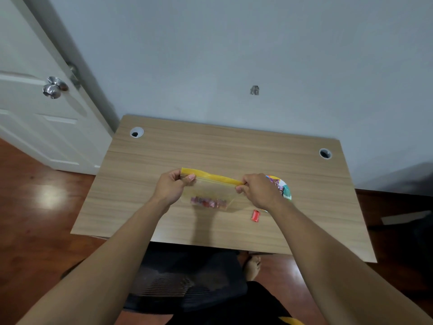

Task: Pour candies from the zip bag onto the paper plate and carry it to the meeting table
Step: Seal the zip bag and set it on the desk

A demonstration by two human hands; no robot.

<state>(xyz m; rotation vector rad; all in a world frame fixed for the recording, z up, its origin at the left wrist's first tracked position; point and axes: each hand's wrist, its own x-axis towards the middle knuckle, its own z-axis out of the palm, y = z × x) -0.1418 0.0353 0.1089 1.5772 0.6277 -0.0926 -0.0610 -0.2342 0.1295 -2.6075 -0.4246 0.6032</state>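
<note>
A plain grey-blue wall backs a light wooden desk (164, 156), with a white door standing to the desk's left and dark red floorboards around it. Above the desk's middle hangs the zip bag (210, 191), clear with a yellow seal strip along its top, and everything else is best placed from it. The left hand (172, 187) pinches the bag's upper left corner, thumb and fingers clamped on the strip; the right hand (259, 191) pinches the upper right corner the same way. Holding both ends of the seal taut like this looks like the set-up for pulling the zip apart, so the bag is probably not yet open, though the seal's state is too fine to tell. The candies (209, 202), reddish and wrapped, sag in a row along the bag's bottom, kept there by the upright hold. Just right of the bag, partly hidden behind the right hand, lies the paper plate (283, 187) with a colourful print, close enough for an easy tip-over pour. Below and right of the bag, one loose red candy (255, 215) rests on the desk.
</note>
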